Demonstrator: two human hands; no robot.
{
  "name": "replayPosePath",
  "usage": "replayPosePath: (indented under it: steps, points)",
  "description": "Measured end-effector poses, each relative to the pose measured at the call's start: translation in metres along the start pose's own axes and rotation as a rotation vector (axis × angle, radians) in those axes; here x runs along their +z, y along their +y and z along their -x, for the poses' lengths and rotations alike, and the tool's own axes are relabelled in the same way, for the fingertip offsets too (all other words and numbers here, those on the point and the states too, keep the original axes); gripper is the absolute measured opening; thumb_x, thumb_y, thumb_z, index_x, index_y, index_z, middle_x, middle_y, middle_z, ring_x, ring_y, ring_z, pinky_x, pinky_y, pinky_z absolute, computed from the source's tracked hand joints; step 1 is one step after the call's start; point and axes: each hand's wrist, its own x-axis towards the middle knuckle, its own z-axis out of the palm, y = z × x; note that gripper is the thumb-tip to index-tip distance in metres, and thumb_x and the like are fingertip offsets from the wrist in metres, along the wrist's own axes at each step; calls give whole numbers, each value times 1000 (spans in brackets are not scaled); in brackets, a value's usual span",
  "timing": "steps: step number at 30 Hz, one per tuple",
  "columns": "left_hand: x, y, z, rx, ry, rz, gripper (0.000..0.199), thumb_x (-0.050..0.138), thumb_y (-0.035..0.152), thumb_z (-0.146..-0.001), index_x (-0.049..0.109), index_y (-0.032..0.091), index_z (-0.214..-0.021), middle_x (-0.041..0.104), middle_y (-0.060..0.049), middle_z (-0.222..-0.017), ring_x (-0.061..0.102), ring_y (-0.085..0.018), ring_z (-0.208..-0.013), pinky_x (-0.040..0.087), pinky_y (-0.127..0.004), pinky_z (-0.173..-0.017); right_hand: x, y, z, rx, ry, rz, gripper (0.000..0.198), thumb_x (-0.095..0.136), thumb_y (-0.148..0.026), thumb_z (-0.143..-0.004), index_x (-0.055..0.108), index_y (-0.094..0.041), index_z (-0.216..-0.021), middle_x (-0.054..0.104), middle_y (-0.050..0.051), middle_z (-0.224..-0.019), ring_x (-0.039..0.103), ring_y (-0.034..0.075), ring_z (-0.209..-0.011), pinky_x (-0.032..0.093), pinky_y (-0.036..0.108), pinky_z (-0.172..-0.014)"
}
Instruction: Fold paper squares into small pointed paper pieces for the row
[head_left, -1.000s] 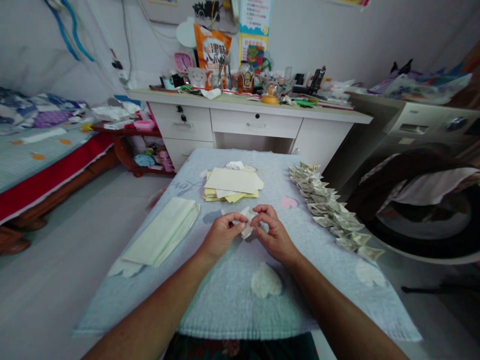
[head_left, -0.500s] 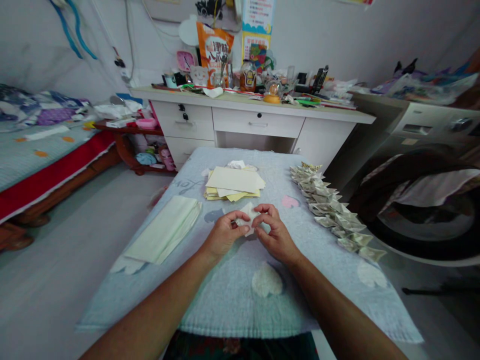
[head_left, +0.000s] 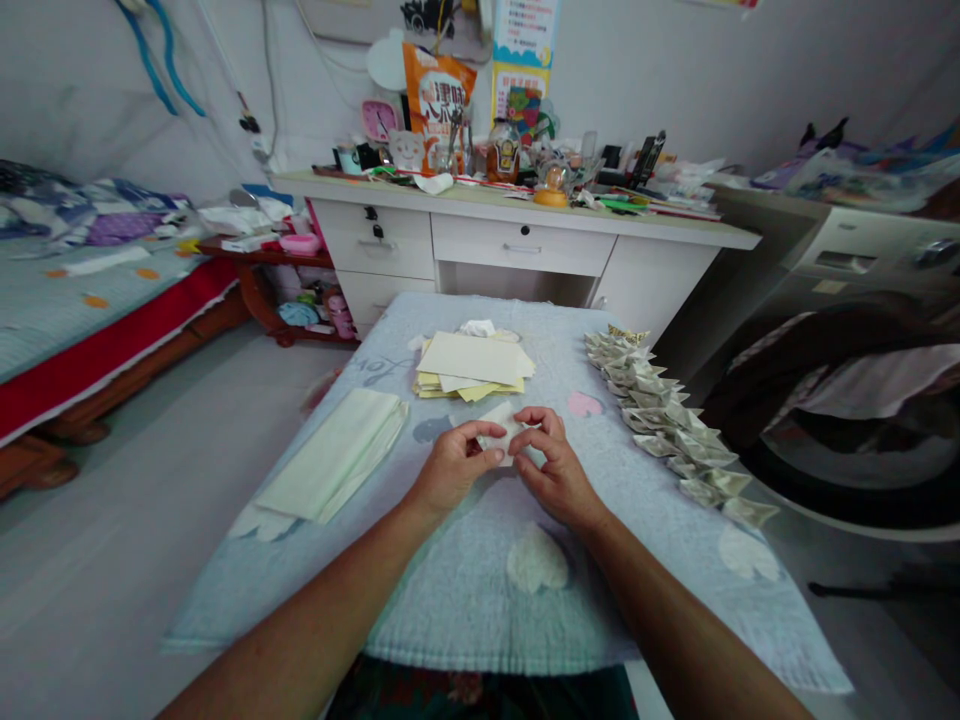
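Between my two hands is a small piece of pale folded paper (head_left: 501,418), held just above the cloth-covered table. My left hand (head_left: 457,460) pinches its left side between thumb and fingers. On its right side, the fingertips of my right hand (head_left: 553,462) close on the paper. Fingers hide part of the folds. Beyond my hands lies a pile of cream and yellow paper sheets (head_left: 471,355). To the left rests a stack of long, pale green paper (head_left: 330,455). Rows of pointed folded paper pieces (head_left: 667,415) stand on the right.
A light blue cloth (head_left: 450,600) with heart patterns covers the table. Behind it stands a white desk (head_left: 517,245) crowded with jars, a snack bag and other items. A washing machine (head_left: 847,260) is at the right, a bed (head_left: 112,300) at the left.
The whole view has shifted slightly to the right. My hands keep hold of the paper, and its flat upper part shows a little differently between the fingers.
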Motion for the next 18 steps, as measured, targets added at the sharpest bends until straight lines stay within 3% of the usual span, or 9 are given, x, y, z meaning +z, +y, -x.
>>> replayPosePath:
  steps: [6, 12, 18]
  points:
    - [2, 4, 1, 16, 13, 6, 32, 69, 23, -70, 64, 16, -100, 52, 5, -61, 45, -8, -55, 33, -20, -54, 1, 1, 0, -10, 4, 24, 20, 55, -6, -78, 62, -23, -85, 45, 5, -116, 44, 21, -113, 37, 40, -98]
    - [4, 3, -1, 60, 22, -23, 12, 65, 20, -70, 69, 15, -80, 61, 1, -69, 50, -10, -61, 38, -22, -59, 2, 1, 0, -30, -2, 47, 22, 55, -5, -78, 62, -24, -86, 45, 5, -116, 43, 21, -114, 38, 39, -96]
    - [3, 5, 0, 38, 29, -73, 19, 64, 23, -71, 71, 15, -86, 63, 0, -67, 48, -10, -57, 36, -22, -55, 2, 2, 2, -36, 16, 98, 25, 57, -10, -81, 64, -27, -97, 43, 5, -119, 42, 22, -115, 38, 40, -96]
